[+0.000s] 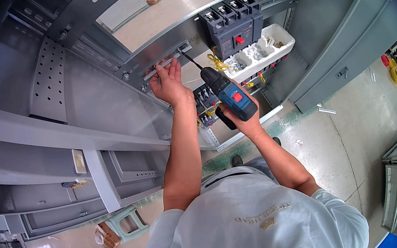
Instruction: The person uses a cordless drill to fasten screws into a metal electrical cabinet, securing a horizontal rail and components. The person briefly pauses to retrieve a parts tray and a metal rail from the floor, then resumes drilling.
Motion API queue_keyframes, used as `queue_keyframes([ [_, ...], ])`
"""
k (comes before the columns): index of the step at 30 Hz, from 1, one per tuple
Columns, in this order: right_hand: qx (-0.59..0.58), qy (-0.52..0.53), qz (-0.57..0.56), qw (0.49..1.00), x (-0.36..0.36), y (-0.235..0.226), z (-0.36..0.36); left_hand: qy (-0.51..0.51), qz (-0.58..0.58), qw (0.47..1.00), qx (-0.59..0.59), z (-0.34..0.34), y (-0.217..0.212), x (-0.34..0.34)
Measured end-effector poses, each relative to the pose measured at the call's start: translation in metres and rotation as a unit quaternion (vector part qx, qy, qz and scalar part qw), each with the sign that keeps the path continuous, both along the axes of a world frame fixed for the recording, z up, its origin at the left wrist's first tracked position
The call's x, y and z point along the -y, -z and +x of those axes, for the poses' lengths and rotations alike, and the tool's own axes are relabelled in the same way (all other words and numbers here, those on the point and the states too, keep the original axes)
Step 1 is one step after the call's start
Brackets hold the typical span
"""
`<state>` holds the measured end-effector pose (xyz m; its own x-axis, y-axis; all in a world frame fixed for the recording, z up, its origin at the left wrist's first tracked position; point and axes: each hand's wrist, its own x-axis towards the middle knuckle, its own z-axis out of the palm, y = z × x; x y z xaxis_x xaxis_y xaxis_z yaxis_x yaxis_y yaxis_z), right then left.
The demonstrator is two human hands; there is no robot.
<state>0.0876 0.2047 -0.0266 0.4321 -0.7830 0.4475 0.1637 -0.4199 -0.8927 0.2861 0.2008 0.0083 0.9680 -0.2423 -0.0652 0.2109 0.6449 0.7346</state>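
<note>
My right hand (pixel 249 120) grips the handle of a blue and black cordless drill (pixel 229 93). Its long bit (pixel 191 61) reaches up and left to the right part of a short metal rail (pixel 186 47) on the grey crossbar of a cabinet. Just below that rail is my left hand (pixel 170 84), fingers stretched out with their tips at the rail's lower edge. Whether those fingertips press on it is hard to see. Right of the bit, a large dark grey circuit breaker (pixel 235 28) with a red toggle is mounted on the crossbar.
A white foam tray (pixel 280 46) of small hardware sits below the breaker, near yellow wire (pixel 218 62). Smaller breakers (pixel 206 95) are lower down. Cabinet door (pixel 348 46) stands at right; wire coils (pixel 393 71) lie on the floor beyond. Stools (pixel 127 224) are lower left.
</note>
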Motion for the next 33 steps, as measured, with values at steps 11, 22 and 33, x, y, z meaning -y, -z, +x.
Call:
queue_keyframes([
  [11,-0.049,0.051,-0.097,0.993,-0.012,0.002,0.008,-0.018,-0.010,0.999,-0.025,-0.001,-0.004,0.000],
  [22,-0.070,0.067,-0.085,0.992,-0.023,0.002,0.012,-0.014,0.012,0.999,-0.030,-0.002,-0.005,-0.003],
  [33,-0.035,0.057,-0.088,0.994,-0.026,-0.005,0.013,-0.018,0.005,0.999,-0.032,-0.001,-0.003,0.000],
])
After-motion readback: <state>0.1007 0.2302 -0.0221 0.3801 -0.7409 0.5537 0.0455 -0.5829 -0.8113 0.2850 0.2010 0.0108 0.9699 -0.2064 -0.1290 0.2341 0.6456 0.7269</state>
